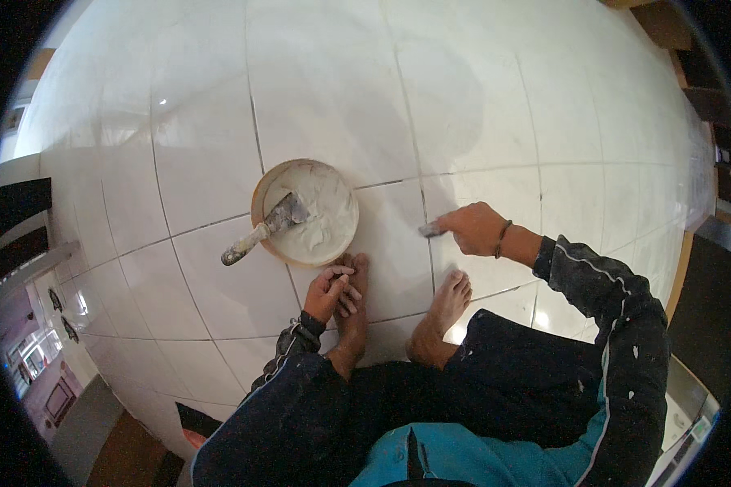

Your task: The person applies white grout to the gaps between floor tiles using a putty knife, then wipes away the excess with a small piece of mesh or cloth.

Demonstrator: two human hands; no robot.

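My right hand (473, 228) grips a small dark grey flat piece (432, 230) against the tiled floor, on a joint between two tiles. Its exact kind is too small to make out. Just below the bowl hangs my left hand (331, 293), over my left foot, its whitened fingers loosely bent and apart with nothing seen in them. A round bowl (260, 191) with a tan rim holds white paste (326, 213). Leaning in it is a putty knife (257, 236), its smeared handle sticking out over the left rim and its blade resting on the paste.
Large glossy white floor tiles (203, 122) with dark joints spread around me. My bare feet (443, 307) stand on either side below the bowl. Shelves or furniture line the right edge, and dark panels (24, 205) and a white door-like surface the left.
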